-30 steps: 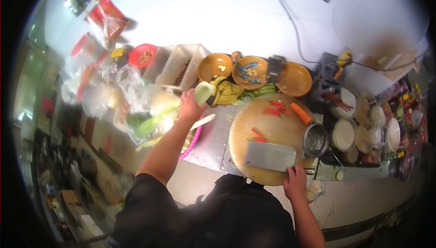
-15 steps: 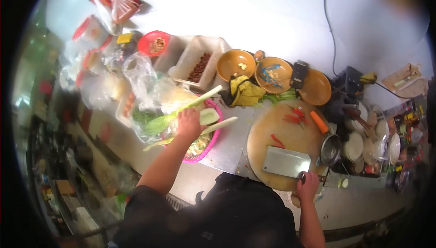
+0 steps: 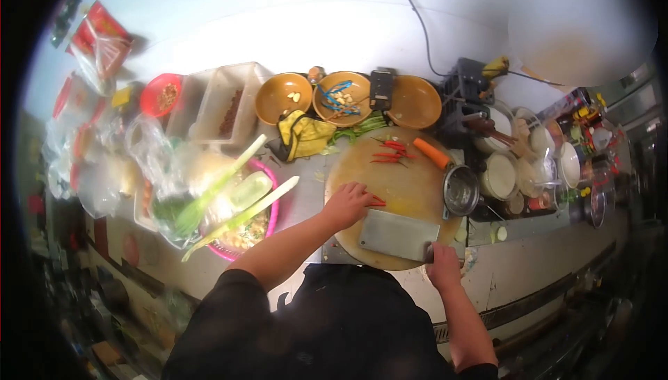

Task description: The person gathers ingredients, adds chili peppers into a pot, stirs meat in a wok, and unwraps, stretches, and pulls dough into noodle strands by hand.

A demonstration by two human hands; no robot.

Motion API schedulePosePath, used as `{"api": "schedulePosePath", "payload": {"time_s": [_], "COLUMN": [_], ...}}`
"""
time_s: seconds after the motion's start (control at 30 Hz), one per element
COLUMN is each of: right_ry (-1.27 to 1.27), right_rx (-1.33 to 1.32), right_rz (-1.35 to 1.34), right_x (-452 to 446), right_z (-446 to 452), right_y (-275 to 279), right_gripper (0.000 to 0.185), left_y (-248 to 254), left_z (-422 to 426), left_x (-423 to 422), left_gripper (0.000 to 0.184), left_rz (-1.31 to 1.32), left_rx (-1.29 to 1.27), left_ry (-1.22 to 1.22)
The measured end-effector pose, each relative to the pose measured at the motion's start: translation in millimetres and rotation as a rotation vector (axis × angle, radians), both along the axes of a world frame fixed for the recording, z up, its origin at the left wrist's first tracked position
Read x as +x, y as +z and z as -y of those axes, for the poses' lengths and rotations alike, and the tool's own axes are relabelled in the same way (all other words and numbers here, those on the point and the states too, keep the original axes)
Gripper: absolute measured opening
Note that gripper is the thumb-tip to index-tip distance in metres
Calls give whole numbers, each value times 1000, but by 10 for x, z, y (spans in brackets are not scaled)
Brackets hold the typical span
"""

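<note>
Red chili pieces [image 3: 378, 201] lie toward the left of the round chopping board [image 3: 344, 171], just beyond the blade of the cleaver [image 3: 400, 235], and your left hand [image 3: 350, 206] reaches them with its fingertips. Its fingers are partly bent and close together; whether they pinch a piece or only touch it, you cannot tell from this view. Your right hand [image 3: 444, 267] is closed around the cleaver's handle at the near right rim, and the blade rests flat on the wood.

Mind the gap between the left fingertips and the blade, because it is narrow. The small hole in the blade's corner is on the side nearest you, so the edge facing the chilies is probably the sharp one. Hold the right wrist quiet while the left fingers work there, and curl those fingertips back rather than letting them slide toward the steel. Gather the slim pieces with a light sideways touch; they are likely slick and apt to roll.

Use the bare wood in the board's middle as your working room. More red chilies [image 3: 391, 150] lie near the far rim, with the carrot [image 3: 431, 153] beside them and the metal bowl [image 3: 460, 190] at the right rim, so short, low movements suit this space best.
</note>
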State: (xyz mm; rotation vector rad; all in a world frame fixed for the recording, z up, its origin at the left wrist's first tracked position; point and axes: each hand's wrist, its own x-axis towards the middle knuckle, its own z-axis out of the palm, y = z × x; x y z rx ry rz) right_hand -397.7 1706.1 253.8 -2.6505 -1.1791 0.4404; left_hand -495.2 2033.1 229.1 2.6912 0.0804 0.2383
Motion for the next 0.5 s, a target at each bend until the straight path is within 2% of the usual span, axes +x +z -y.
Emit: {"api": "schedulePosePath", "payload": {"time_s": [0.03,0.1,0.2,0.3,0.4,0.47,0.5], "right_ry": [-8,-40,-104,-267,-199,-258,-285], "right_rx": [-15,-31,-72,30,178,246,196], "right_rz": [-12,-46,-125,-266,-173,116,168], "right_x": [-48,-168,-261,-277,-433,-582,-646], "right_z": [76,249,415,473,322,186,107], "right_y": [22,46,0,-165,-319,-527,-512], "right_gripper": [56,55,54,57,54,48,43], "left_y": [-123,-315,-387,-472,-486,-478,-447], "left_z": [-4,-43,-112,-144,-166,-107,-84], "left_x": [84,255,478,740,906,898,855], "left_gripper": [29,17,13,14,13,13,13], "left_rz": [3,-51,-16,-10,29,62,8], "left_rx": [-8,52,95,92,59,27,34], "left_ry": [-14,-81,-79,-69,-44,-36,-32]}}
